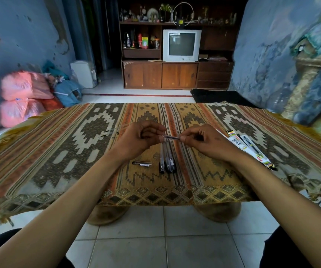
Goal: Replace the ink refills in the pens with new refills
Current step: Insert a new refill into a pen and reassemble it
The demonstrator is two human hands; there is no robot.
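Left hand [136,141] and right hand [207,141] each pinch one end of refill [172,137], level just above pens [166,161], likely lining it up for insertion. Packs [248,147] right of pens.

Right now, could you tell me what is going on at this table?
A person holds a thin pen part between the left hand and right hand, pinching each end above the patterned cloth. Three pens lie together below, a short pen piece beside them, and refill packets at the right.
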